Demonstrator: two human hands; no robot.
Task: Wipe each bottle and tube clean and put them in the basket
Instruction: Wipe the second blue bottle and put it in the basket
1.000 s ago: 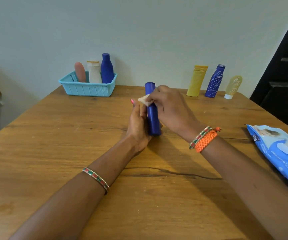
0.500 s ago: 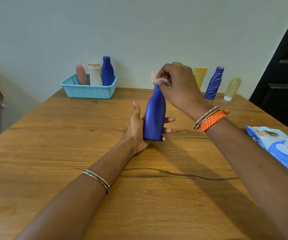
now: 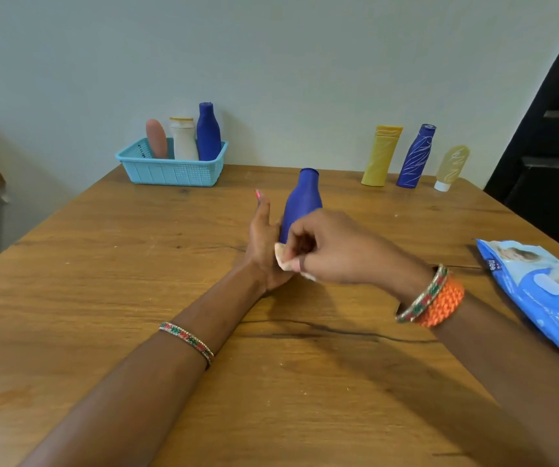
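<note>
she's in the middle of wiping the plain blue bottle (image 3: 301, 203), which stands upright near the middle of the table (image 3: 103, 281), well short of the turquoise basket (image 3: 170, 170) at the far left. her left hand (image 3: 264, 244) has its grip round the bottle's lower body from the left, thumb sticking up. her right hand (image 3: 325, 251) pinches a small folded wipe (image 3: 281, 257) against the base of the bottle. i'd say this one is nearly done being cleaned. next it needs carrying over and standing in the basket beside the pink tube (image 3: 156, 138), white bottle (image 3: 183, 139) and other blue bottle (image 3: 208, 133) already there. then the yellow tube (image 3: 380, 156), patterned blue bottle (image 3: 416, 156) and pale tube (image 3: 451, 166) waiting at the far right. the wipes pack (image 3: 540, 298) lies by her right arm
</note>
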